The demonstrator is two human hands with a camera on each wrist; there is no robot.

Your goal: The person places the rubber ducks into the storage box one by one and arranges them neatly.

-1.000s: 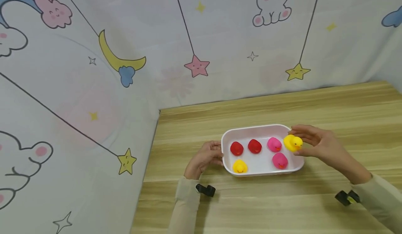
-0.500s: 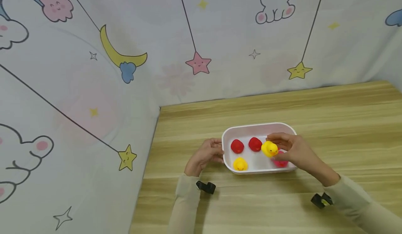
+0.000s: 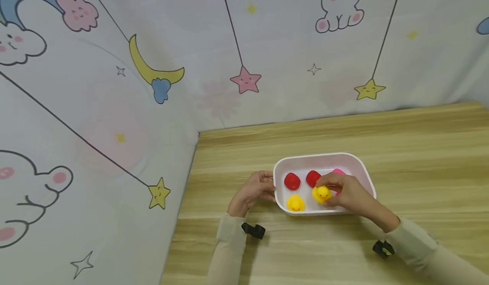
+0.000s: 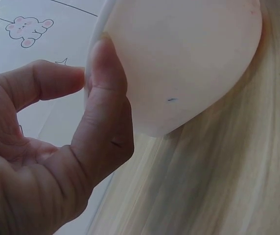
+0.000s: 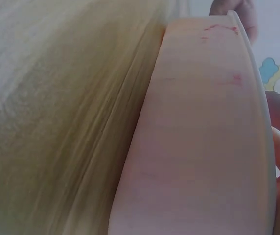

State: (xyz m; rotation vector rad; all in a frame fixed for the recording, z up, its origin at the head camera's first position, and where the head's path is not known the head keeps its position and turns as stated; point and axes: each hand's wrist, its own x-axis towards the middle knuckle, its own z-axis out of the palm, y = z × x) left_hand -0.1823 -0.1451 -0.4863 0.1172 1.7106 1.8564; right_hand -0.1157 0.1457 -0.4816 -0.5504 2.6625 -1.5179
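Observation:
In the head view, my right hand [image 3: 353, 195] pinches a yellow rubber duck [image 3: 321, 194] low over the near middle of a white plastic tray [image 3: 363, 162]. My left hand [image 3: 252, 193] grips the tray's left end; the left wrist view has the rim between its digits [image 4: 105, 98]. Inside the tray are two red rubber toys [image 3: 292, 182] along the far side and another yellow duck [image 3: 296, 203] in the near left corner. A pink rubber duck [image 3: 338, 172] peeks out behind my right hand, which hides much of the tray's right half.
The tray stands on a wood-grain table [image 3: 305, 246]. White cloth [image 3: 279, 102] printed with stars, a moon and bears hangs behind and to the left. Black wrist cameras [image 3: 253, 230] are strapped on both sleeves. The right wrist view mostly shows the tray's outer wall [image 5: 194, 127].
My right hand has carried the yellow duck leftward from the tray's right end to its near middle, and lowered it. My left hand has stayed at the left end.

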